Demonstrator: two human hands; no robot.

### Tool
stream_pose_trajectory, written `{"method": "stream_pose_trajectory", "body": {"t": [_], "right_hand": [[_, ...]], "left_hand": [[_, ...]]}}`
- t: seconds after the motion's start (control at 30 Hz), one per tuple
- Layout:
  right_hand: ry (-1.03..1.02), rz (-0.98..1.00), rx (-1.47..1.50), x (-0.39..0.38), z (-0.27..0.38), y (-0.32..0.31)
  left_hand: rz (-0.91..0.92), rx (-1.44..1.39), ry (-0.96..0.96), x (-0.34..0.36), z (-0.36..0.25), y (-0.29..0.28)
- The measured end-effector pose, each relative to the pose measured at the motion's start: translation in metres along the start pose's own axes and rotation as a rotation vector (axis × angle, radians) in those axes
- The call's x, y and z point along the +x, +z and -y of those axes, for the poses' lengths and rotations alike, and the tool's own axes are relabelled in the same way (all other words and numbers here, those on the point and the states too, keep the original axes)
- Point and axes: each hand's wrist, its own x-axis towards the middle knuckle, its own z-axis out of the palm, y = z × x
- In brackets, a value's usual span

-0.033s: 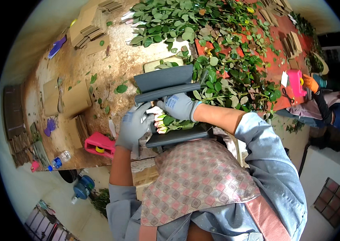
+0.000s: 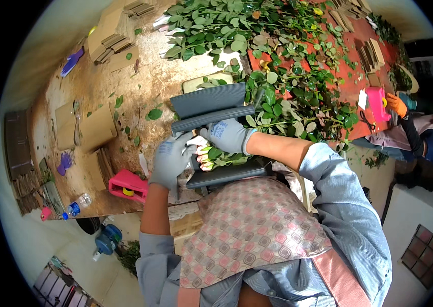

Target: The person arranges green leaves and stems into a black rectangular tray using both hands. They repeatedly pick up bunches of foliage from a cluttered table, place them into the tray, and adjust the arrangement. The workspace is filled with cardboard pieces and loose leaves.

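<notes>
Head view: roses [image 2: 206,157] lie sideways (long axis left-right), blooms leftmost.

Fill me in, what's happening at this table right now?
A person's gray-gloved left hand is beside the heads of pale rosebuds, with the gloved right hand just beyond them. The buds lie between the panels of a dark ribbed holder. Leafy stems lie on the table beyond, and a pink tape dispenser sits to the left.
</notes>
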Motion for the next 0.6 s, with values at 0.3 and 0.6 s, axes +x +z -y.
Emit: {"method": "stream_pose_trajectory", "body": {"t": [0.3, 0.6], "right_hand": [[0.060, -0.092, 0.054, 0.005, -0.001, 0.017], [-0.009, -0.074, 0.006, 0.002, 0.007, 0.000]], "left_hand": [[-0.180, 0.318, 0.197, 0.009, 0.028, 0.015], [-0.051, 0.725, -0.068, -0.027, 0.053, -0.035]]}}
